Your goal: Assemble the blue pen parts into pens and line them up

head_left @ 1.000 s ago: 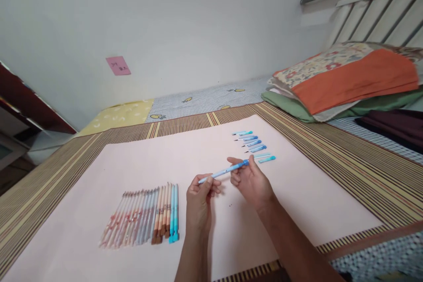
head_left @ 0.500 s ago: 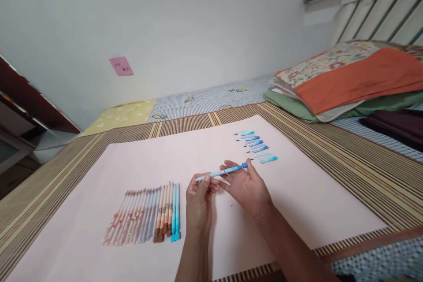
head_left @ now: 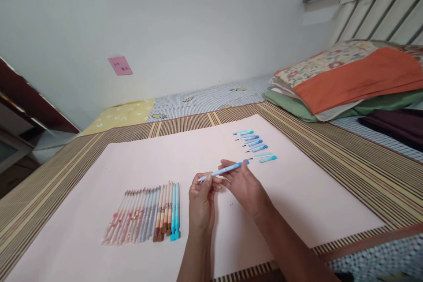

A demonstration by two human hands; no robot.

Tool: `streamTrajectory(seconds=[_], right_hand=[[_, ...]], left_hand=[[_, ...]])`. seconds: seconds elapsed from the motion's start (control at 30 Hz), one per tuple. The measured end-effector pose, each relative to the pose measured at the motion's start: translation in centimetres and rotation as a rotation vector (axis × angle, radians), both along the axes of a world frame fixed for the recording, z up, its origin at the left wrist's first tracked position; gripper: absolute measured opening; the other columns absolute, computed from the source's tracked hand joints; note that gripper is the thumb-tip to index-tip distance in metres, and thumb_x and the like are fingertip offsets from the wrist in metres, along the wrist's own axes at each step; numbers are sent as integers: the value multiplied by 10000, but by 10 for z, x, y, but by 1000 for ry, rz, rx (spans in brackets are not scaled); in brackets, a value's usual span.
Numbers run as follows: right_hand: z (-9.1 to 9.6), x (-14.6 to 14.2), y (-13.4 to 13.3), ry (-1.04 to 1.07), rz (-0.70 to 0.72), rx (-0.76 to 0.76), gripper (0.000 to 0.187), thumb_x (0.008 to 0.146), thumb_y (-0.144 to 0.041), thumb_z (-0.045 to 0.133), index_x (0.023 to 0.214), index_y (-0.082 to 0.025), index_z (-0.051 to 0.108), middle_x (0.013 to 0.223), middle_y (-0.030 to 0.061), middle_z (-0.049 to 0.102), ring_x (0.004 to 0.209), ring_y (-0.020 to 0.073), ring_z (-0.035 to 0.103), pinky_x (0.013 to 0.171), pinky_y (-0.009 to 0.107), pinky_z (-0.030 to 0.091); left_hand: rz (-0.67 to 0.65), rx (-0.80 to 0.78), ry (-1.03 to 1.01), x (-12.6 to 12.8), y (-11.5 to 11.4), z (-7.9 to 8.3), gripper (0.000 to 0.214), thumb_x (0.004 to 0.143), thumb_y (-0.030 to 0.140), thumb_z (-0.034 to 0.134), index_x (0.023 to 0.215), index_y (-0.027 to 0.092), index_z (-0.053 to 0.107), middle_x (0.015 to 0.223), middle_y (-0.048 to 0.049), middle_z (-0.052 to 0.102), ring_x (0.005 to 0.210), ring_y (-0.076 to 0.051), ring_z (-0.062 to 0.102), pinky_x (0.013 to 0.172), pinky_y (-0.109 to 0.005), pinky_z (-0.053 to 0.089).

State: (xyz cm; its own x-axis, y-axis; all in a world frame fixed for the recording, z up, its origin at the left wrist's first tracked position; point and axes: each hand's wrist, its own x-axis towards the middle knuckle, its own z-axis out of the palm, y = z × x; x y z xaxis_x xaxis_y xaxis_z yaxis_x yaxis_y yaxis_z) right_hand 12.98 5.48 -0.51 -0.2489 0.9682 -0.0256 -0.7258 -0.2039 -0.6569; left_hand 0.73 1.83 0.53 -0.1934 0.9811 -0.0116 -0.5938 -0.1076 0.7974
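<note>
Extends the left forearm (head_left: 197, 251) in from six o'clock, aimed toward twelve, with the bare left hand (head_left: 201, 194) curled, thumb pressed over fingers in a pinch. Brings in the right forearm (head_left: 284, 238) from five o'clock, slanting toward ten, with the right hand (head_left: 246, 187) turned inward, thumb toward eleven, slightly bent fingers toward ten, near the left fingertips.

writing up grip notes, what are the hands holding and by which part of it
The left hand pinches a blue pen near its pale end. The right hand is at the darker end; whether it grips there cannot be told.
</note>
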Motion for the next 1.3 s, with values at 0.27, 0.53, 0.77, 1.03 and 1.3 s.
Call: streamTrajectory(seconds=[0.27, 0.53, 0.77, 1.03, 1.3], right_hand=[[-3, -16, -5, -152, -144, 21, 337, 726, -441, 838, 715, -170, 638, 616, -10, 610, 573, 142, 551, 603, 316, 447], [-3, -13, -5, -141, -104, 46, 264, 765, -387, 810, 731, -171, 663, 596, -12, 603, 538, 145, 545, 551, 314, 435], [-6, -13, -4, -113, -60, 20, 310, 729, -433, 840, 856, -186, 702, 620, -14, 618, 568, 154, 559, 601, 322, 454], [0, 18, 12, 78, -122, -176, 554, 791, -688, 670, 928, -162, 776, 804, 52, 675, 731, 162, 587, 625, 272, 493], [-3, 15, 5, 236, 108, -133, 386, 946, -520, 557, 1072, -209, 748, 1024, 86, 731, 1078, 246, 602, 933, 493, 506]], left_hand=[[-18, 12, 28, 7, 0, -2, 206, 788, 302, 791, 827, 155, 652, 759, -36, 740, 640, -110, 622, 725, -252, 504], [18, -31, 56, 11, -2, -1, 223, 786, 310, 784, 792, 153, 625, 735, -45, 743, 582, -108, 607, 638, -231, 479], [55, -66, 61, 11, -1, -2, 262, 762, 328, 806, 769, 150, 613, 701, -46, 739, 559, -106, 615, 596, -212, 466], [76, -133, -71, 1, 3, -1, 351, 672, 346, 878, 744, 155, 593, 679, -46, 735, 556, -85, 599, 596, -182, 492], [53, -102, -146, 1, 3, -6, 329, 680, 290, 876, 759, 161, 585, 660, -38, 722, 589, -99, 621, 597, -182, 505]])
